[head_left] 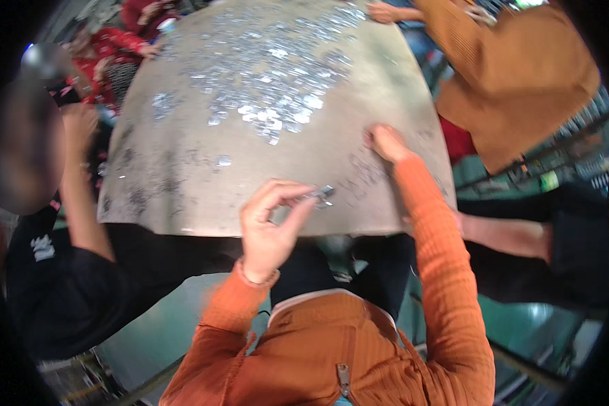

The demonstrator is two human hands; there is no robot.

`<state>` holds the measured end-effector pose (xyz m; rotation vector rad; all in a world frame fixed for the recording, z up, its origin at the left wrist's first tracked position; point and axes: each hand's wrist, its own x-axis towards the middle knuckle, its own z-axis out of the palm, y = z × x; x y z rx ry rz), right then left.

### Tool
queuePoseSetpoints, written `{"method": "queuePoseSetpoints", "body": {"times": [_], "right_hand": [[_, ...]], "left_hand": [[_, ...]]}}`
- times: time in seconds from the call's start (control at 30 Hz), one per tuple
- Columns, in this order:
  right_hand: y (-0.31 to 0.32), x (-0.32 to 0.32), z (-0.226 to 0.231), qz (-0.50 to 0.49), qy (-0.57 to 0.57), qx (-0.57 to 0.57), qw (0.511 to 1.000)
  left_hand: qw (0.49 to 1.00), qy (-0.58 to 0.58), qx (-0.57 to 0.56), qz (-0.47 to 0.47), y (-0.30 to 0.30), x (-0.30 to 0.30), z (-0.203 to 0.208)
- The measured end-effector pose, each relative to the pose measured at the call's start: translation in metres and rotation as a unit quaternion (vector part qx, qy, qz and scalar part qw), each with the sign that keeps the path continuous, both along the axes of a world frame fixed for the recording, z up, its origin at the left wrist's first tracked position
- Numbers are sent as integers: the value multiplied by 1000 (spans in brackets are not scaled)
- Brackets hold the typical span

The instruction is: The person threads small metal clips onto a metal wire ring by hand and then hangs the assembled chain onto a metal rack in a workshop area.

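Observation:
Over the near edge of the table, my left hand [272,220] pinches a small shiny metal piece [325,193] between thumb and fingers; a second bit may sit under it, but blur hides this. Farther right, my right hand [388,142] is low over the tabletop with its fingers curled together; whatever they hold, if anything, is hidden. Dark marks or tiny dark pieces [365,174] lie just below that hand. A big spread of flat silvery metal pieces [264,74] covers the far half of the table [183,152]. One loose silvery piece [223,160] lies apart, left of centre.
People sit close around the table: one in black [68,291] at the left, one with a bare forearm [507,235] at the right, one in a brown top [514,74] at the far right, one in red [111,47] at the far left. A cup [166,25] stands near the far-left edge.

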<state>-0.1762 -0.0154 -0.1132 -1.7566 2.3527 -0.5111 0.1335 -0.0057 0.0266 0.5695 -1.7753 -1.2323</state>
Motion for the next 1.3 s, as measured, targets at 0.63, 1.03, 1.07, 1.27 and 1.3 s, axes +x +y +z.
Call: {"method": "queuePoseSetpoints", "body": {"times": [0.63,1.03,1.07,1.27,1.3], "right_hand": [[46,4,23,-117,-388,-119,906],[122,157,157,-4,-558,-325,764],[121,160,154,-11,-560,-329,760],[119,169,147,-41,-518,-352,778],[122,170,146,-46,-504,-357,785]], "left_hand": [[999,-14,25,-37,12,-7,6],[989,77,117,-55,17,-17,-6],[988,80,116,-60,18,-18,-7],[996,43,44,-70,24,-19,-10],[994,55,52,-82,25,-20,-12]]}}
